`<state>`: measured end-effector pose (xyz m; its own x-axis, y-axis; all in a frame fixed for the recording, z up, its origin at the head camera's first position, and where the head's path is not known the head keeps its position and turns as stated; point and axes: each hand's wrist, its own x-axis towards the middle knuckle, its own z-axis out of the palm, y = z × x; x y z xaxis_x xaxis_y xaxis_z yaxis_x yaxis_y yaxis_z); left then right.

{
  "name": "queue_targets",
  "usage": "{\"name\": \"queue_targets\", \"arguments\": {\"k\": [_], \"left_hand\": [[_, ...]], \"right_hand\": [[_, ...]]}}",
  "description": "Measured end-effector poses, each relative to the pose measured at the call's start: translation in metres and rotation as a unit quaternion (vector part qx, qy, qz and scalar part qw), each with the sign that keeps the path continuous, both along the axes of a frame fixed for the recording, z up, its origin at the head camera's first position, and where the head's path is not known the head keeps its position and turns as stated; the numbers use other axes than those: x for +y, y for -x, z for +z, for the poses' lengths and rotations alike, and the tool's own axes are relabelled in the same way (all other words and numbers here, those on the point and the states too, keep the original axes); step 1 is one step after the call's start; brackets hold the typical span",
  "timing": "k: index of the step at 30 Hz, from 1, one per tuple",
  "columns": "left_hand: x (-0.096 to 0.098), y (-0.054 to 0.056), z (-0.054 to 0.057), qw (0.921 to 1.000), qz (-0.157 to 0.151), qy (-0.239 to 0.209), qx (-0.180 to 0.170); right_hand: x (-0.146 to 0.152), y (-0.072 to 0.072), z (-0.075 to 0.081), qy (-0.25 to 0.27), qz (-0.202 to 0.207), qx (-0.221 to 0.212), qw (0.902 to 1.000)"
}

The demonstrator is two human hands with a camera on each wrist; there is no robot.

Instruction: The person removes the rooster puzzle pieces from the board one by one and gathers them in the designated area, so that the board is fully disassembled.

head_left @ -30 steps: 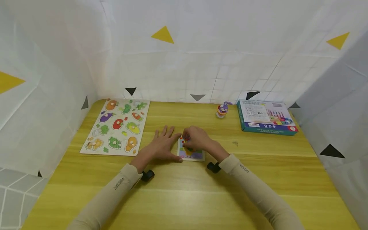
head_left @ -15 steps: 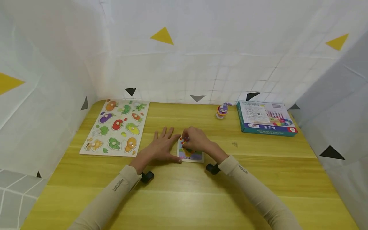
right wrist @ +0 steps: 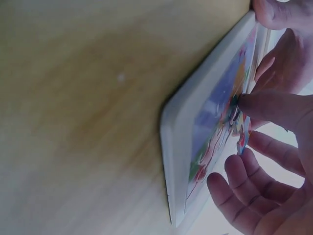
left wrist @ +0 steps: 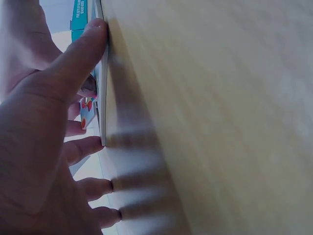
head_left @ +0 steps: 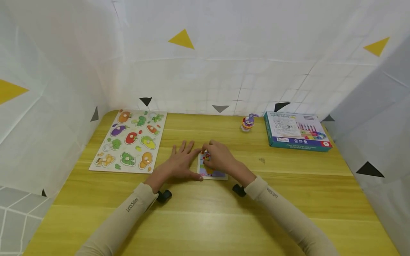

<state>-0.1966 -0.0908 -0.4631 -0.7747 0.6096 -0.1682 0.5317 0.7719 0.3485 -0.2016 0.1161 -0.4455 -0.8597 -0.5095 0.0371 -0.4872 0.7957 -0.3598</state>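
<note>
A small jigsaw board (head_left: 219, 174) with a colourful picture and a pale frame lies flat on the table before me. My left hand (head_left: 180, 165) is spread at its left side; the thumb and index fingertip touch the board's edge. Over the board, my right hand (head_left: 221, 157) pinches a jigsaw piece (right wrist: 242, 133) between thumb and fingers. The piece is tilted up from the picture, its red and yellow print showing in the left wrist view too. My right hand covers the upper right part of the board.
A large vegetable peg puzzle (head_left: 136, 145) lies at the left. Behind the board to the right stands a purple rabbit figure (head_left: 248, 122), with a teal-edged box (head_left: 296, 131) farther right. White cloth (head_left: 205, 81) hangs along the table's back.
My right hand has turned slightly and its wrist has shifted a little to the right; more of the red-printed piece shows at its fingertips. The left hand has kept its place.
</note>
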Motion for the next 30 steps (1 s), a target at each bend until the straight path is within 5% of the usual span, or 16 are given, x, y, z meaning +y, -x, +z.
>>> {"name": "queue_targets", "arguments": {"k": [20, 30], "left_hand": [[-0.0011, -0.0008, 0.0008, 1.0, 0.002, -0.003, -0.005], [-0.0005, -0.0002, 0.0002, 0.9999, 0.0, -0.006, -0.011]], "right_hand": [[-0.0037, -0.0036, -0.0009, 0.012, 0.008, 0.022, 0.9997], [-0.0058, -0.0057, -0.0052, 0.04, 0.008, 0.066, 0.997]]}}
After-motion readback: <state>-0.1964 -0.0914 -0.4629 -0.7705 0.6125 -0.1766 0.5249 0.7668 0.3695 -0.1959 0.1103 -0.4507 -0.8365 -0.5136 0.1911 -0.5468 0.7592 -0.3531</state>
